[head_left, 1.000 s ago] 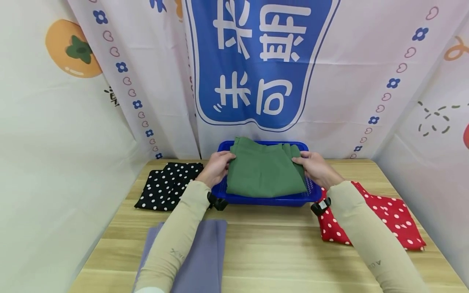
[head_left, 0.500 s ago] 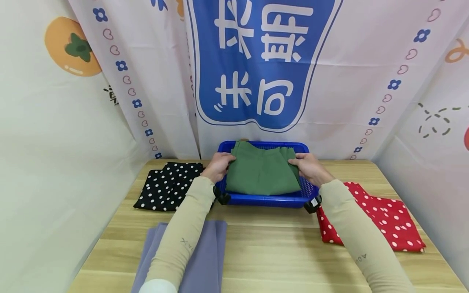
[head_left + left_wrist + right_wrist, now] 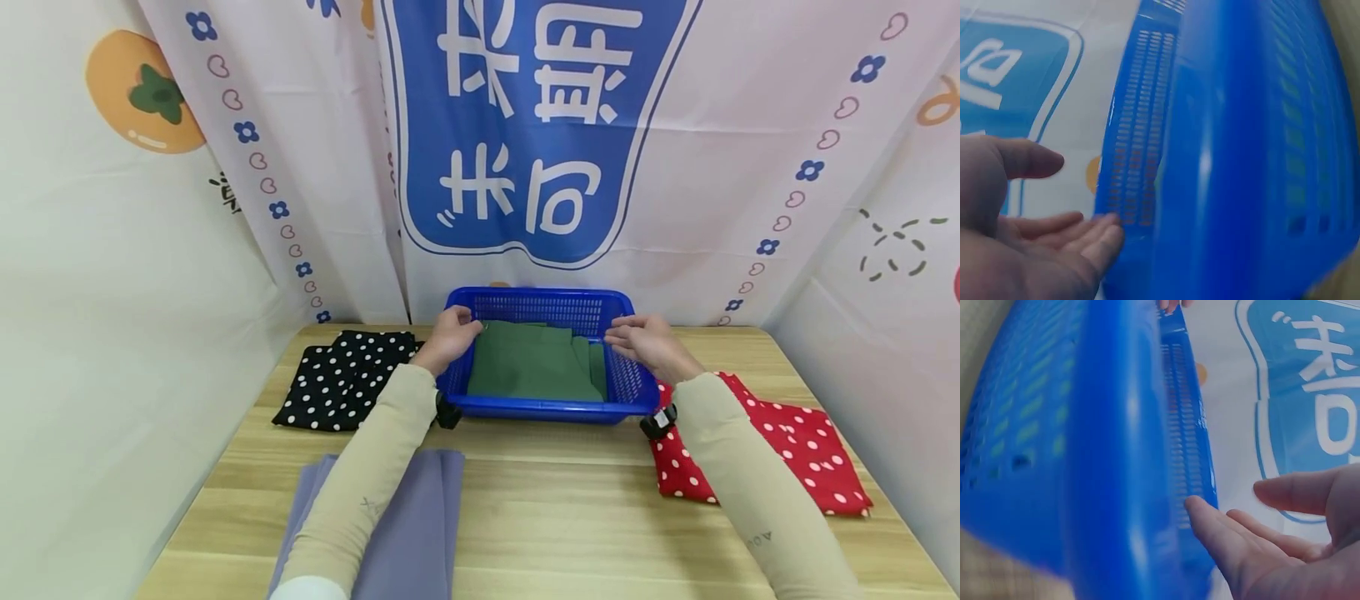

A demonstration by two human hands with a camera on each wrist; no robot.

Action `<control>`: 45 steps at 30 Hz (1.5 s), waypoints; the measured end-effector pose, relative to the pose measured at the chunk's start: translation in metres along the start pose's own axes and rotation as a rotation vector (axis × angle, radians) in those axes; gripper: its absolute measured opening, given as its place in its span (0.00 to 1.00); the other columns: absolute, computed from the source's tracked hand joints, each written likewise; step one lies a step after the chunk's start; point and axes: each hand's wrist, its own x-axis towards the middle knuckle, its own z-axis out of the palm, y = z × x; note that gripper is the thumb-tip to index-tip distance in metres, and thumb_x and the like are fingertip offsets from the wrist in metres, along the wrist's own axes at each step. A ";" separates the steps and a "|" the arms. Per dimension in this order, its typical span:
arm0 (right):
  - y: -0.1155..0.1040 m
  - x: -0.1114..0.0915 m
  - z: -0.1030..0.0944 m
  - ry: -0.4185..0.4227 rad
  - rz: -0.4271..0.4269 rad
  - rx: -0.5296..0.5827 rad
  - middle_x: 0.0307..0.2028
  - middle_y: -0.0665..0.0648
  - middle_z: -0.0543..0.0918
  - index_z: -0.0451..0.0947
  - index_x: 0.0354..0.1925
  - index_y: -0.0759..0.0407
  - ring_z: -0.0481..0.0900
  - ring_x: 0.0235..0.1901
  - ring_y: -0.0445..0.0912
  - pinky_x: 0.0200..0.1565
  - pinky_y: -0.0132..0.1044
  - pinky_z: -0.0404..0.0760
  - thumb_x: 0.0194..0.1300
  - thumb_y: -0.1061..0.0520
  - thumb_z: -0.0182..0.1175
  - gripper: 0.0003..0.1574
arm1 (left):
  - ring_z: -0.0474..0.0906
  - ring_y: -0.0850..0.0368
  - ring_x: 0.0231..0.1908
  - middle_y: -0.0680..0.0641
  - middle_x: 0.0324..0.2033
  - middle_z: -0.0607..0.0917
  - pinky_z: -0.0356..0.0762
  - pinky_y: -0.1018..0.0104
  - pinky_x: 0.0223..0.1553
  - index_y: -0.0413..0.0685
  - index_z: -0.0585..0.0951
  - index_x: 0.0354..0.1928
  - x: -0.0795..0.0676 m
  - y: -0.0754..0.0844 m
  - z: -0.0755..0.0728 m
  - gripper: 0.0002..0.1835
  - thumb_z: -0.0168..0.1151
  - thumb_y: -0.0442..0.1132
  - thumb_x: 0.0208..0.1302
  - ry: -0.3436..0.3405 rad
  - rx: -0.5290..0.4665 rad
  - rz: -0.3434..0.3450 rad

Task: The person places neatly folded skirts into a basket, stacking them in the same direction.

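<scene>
Clock positions are centred on the blue perforated plastic basket (image 3: 555, 410). Nine o'clock: folded black, white-dotted cloth (image 3: 337, 385), near the left edge of the wooden table (image 3: 555, 500). Seven to eight: folded lavender cloth (image 3: 423, 525), partly behind the beige left sleeve (image 3: 360, 479). Left hand (image 3: 448, 337) at the basket's left rim, thumb wide of the fingers. Folded green cloth (image 3: 532, 362) inside, close to the six-o'clock wall, with room along the twelve- and three-o'clock walls. Right hand (image 3: 651, 343) at the right rim, likewise wide. Four o'clock: red, white-dotted cloth (image 3: 810, 454), near the table's right edge.
</scene>
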 end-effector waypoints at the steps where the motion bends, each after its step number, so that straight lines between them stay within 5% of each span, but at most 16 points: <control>1: 0.000 -0.003 -0.004 0.003 -0.010 0.003 0.72 0.68 0.59 0.48 0.73 0.68 0.63 0.71 0.57 0.70 0.47 0.64 0.77 0.62 0.38 0.31 | 0.63 0.46 0.69 0.40 0.69 0.66 0.67 0.51 0.69 0.42 0.59 0.72 -0.002 0.001 -0.002 0.31 0.51 0.46 0.71 -0.001 0.055 0.033; 7: -0.001 -0.031 -0.029 0.069 -0.085 -0.165 0.71 0.66 0.63 0.49 0.74 0.63 0.66 0.69 0.57 0.66 0.44 0.69 0.76 0.43 0.44 0.40 | 0.62 0.46 0.71 0.40 0.70 0.66 0.64 0.49 0.70 0.42 0.58 0.72 -0.021 0.001 -0.016 0.33 0.51 0.48 0.70 -0.014 0.425 0.208; 12: 0.008 -0.060 -0.053 0.155 -0.132 -0.510 0.69 0.69 0.65 0.51 0.74 0.62 0.67 0.66 0.65 0.62 0.57 0.72 0.70 0.30 0.42 0.50 | 0.57 0.44 0.73 0.38 0.73 0.59 0.59 0.48 0.72 0.38 0.52 0.74 -0.037 -0.009 -0.023 0.39 0.51 0.50 0.69 -0.003 0.686 0.266; 17: 0.027 -0.081 -0.075 0.130 -0.135 -0.745 0.70 0.74 0.59 0.49 0.73 0.67 0.61 0.67 0.71 0.59 0.65 0.71 0.67 0.27 0.44 0.57 | 0.47 0.43 0.76 0.36 0.76 0.49 0.52 0.49 0.75 0.36 0.47 0.75 -0.050 -0.022 -0.023 0.52 0.53 0.65 0.63 -0.013 0.842 0.299; 23: 0.070 -0.092 -0.094 0.035 -0.045 -0.922 0.69 0.79 0.53 0.40 0.74 0.69 0.56 0.64 0.77 0.51 0.71 0.73 0.61 0.26 0.54 0.67 | 0.37 0.42 0.77 0.36 0.76 0.41 0.45 0.50 0.77 0.36 0.43 0.75 -0.058 -0.033 -0.012 0.64 0.46 0.80 0.54 -0.031 0.919 0.329; 34: 0.134 -0.104 -0.111 -0.051 0.037 -1.007 0.68 0.81 0.43 0.37 0.73 0.74 0.46 0.62 0.77 0.50 0.74 0.71 0.48 0.25 0.64 0.80 | 0.36 0.44 0.77 0.35 0.76 0.40 0.45 0.50 0.77 0.36 0.44 0.75 -0.059 -0.047 0.004 0.70 0.38 0.87 0.46 0.023 0.967 0.364; 45: 0.155 -0.098 -0.106 -0.003 0.024 -1.102 0.68 0.82 0.41 0.37 0.72 0.75 0.39 0.64 0.78 0.57 0.83 0.41 0.44 0.21 0.62 0.83 | 0.37 0.44 0.77 0.35 0.76 0.41 0.44 0.51 0.77 0.35 0.44 0.75 -0.057 -0.049 0.006 0.69 0.36 0.87 0.48 0.061 1.010 0.371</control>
